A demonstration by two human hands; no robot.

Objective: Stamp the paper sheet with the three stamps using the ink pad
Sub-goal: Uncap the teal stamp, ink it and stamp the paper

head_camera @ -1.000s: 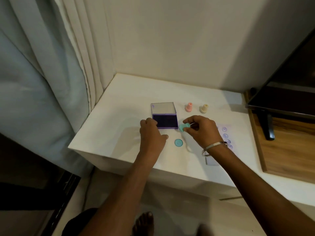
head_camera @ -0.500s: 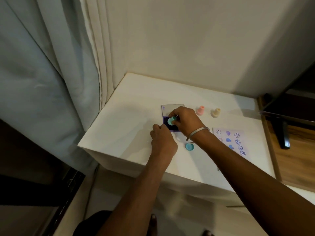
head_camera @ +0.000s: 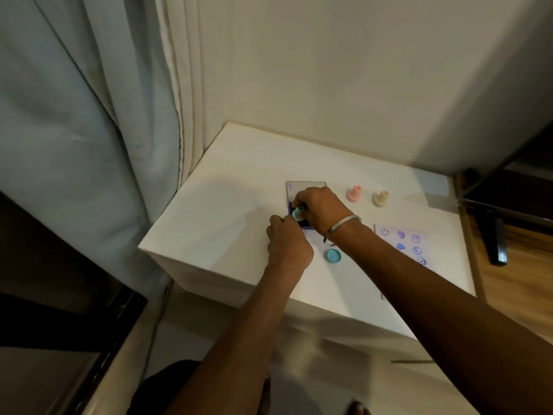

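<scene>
ink pad lies open near the middle of the white surface, with its lid folded back toward the wall, and most of the dark pad is hidden under the hands. going from the left, the left hand rests at the near edge of the pad with the fingers curled down; it seems to steady the case, but i cannot tell if it really pinches it. if this hand lets go too soon, the light case may slide or lift up with the stamp. the right hand is closed around the teal stamp and holds it on the pad, a little tilted as it looks. a tilted press could ink only one side of the face, and a too hard press could put too much ink, so the print may smear. the teal cap lies loose just in front of the right wrist, and the forearm could knock it off the edge. further right stand the pink stamp and the cream stamp, upright and apart. the paper sheet at the right already carries several blue prints, so the next print may land on an old one, or the wrist may drag over ink that is not yet dry.
</scene>
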